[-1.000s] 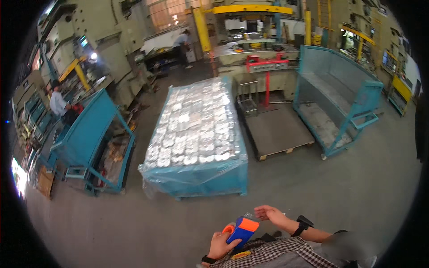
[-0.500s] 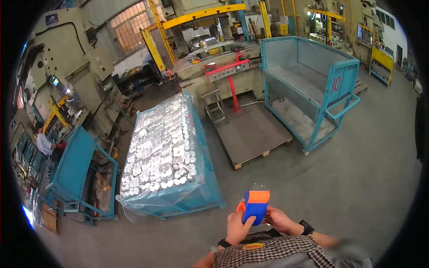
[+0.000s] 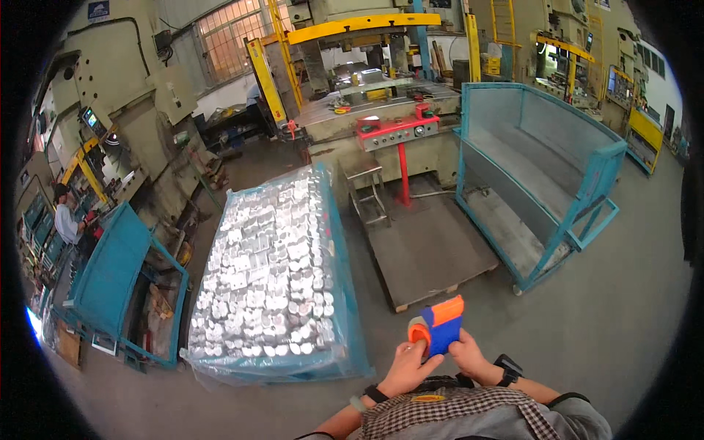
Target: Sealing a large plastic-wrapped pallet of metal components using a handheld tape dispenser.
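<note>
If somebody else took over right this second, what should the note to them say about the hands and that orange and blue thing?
Left hand: gripping the orange and blue tape dispenser from the left side.
Right hand: gripping it from the right.
Dispenser is held up in front of the chest, above the bare floor, to the right of the plastic-wrapped blue bin of metal parts.
Done: bin is already covered in clear plastic.
Left: the dispenser is not touching the bin yet.

- We have brought the blue-and-orange handheld device [image 3: 438,328] upright; a second ago it lay tilted between both hands.
- Our left hand [image 3: 408,367] and right hand [image 3: 468,353] now grip it from below.
- Our view has swung left; the blue bin of metal parts [image 3: 273,273] has shifted accordingly.
</note>
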A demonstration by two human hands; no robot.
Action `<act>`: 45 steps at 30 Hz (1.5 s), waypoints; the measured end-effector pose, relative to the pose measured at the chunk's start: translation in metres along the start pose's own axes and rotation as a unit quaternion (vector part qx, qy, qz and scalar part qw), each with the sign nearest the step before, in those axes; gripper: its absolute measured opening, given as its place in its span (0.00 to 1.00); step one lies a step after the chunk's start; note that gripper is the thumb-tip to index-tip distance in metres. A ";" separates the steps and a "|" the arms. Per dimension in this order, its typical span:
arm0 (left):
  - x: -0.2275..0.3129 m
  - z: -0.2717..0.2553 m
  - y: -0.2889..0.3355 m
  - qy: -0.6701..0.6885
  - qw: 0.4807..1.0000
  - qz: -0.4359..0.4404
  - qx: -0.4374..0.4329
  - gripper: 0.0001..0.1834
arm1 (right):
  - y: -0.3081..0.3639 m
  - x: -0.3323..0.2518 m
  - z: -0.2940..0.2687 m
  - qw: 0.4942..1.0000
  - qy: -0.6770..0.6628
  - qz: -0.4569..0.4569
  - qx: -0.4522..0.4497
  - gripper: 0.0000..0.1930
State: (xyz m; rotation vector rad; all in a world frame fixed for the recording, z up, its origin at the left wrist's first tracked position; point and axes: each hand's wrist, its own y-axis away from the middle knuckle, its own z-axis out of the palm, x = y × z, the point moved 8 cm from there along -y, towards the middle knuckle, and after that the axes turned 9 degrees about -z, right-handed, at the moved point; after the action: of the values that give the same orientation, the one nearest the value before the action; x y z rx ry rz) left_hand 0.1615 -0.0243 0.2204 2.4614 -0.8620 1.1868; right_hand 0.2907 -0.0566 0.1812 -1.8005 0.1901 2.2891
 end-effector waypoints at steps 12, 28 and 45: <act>0.006 -0.025 -0.195 0.009 0.981 0.101 -0.163 0.22 | -0.161 -0.002 -0.080 0.982 -0.068 0.004 0.175 0.16; -0.155 -0.177 -0.346 0.297 0.889 -0.256 0.237 0.14 | -0.481 -0.022 -0.102 0.956 -0.238 0.172 0.018 0.20; -0.358 -0.353 -0.615 0.256 0.906 -0.283 0.184 0.18 | -0.774 0.137 -0.002 0.920 -0.215 0.325 0.051 0.17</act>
State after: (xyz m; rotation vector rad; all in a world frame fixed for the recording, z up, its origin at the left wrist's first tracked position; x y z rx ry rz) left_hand 0.1510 0.7681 0.1684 2.2135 0.2342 1.7289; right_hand 0.4578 0.7046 0.0748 -1.2453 0.9238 2.9733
